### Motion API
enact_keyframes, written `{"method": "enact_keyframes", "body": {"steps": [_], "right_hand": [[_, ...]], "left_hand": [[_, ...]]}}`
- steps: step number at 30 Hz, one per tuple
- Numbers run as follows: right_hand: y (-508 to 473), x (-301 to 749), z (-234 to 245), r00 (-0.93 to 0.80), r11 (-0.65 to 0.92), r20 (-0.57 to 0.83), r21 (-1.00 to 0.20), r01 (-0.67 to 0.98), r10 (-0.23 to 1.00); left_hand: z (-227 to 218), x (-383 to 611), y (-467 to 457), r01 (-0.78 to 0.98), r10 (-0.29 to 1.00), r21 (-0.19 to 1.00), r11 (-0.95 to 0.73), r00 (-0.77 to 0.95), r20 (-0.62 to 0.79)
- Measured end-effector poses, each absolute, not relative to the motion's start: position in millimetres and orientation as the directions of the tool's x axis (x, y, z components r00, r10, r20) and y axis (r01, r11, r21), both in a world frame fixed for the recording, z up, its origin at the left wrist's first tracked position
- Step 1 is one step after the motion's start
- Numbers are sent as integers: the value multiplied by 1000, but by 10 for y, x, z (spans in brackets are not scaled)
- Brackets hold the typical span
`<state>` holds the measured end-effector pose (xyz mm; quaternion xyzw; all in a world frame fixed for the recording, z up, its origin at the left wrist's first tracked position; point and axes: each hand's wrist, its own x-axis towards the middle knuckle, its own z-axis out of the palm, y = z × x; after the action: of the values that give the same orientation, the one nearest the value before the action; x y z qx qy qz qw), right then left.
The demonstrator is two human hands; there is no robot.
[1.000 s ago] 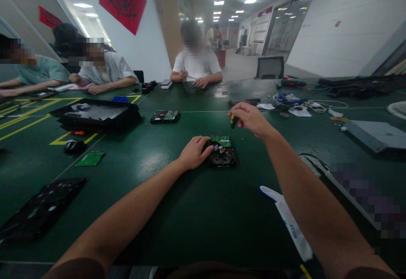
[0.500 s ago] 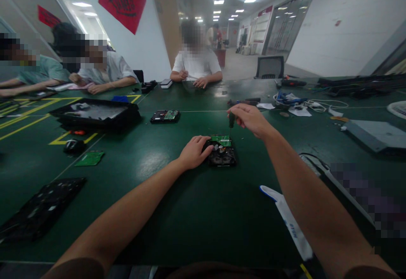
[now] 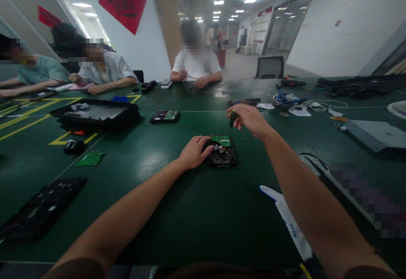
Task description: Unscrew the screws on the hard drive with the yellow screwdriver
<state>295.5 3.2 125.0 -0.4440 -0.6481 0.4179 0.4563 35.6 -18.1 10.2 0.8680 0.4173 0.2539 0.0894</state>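
Note:
In the head view a black hard drive (image 3: pixel 221 157) with a green circuit board (image 3: pixel 223 141) along its far part lies on the dark green table (image 3: pixel 177 211). My left hand (image 3: pixel 195 152) grips the drive's left edge, thumb on top. Above the far right corner of the drive, my right hand (image 3: pixel 249 119) is closed around the handle of a screwdriver (image 3: pixel 233 118). The handle looks dark with yellow-green, and the thin shaft points down to the board's right edge. Whether the tip sits in a screw is too small to tell.
Another hard drive (image 3: pixel 165 116) lies farther back, left of a black tray (image 3: pixel 95 114)'s right side. A loose green board (image 3: pixel 90 158), a black panel (image 3: pixel 42 205), a white-and-blue strip (image 3: pixel 292 222) and a grey metal box (image 3: pixel 376 135) surround the work. Co-workers sit across the table.
The screwdriver has turned in my right hand, and its handle shows more yellow-green. My left hand and the hard drive have stayed in place.

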Motion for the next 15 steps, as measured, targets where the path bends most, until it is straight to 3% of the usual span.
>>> {"method": "enact_keyframes", "body": {"steps": [3, 9, 15], "right_hand": [[25, 2951, 1253, -194, 256, 220, -949, 183, 956], [-2, 2970, 1291, -119, 335, 313, -866, 371, 942], [-5, 2968, 1297, -90, 291, 277, -891, 348, 957]], "left_hand": [[106, 356, -185, 677, 770, 372, -636, 525, 362], [104, 357, -183, 680, 773, 371, -632, 521, 362], [111, 351, -181, 680, 774, 372, -632, 524, 355]]}}
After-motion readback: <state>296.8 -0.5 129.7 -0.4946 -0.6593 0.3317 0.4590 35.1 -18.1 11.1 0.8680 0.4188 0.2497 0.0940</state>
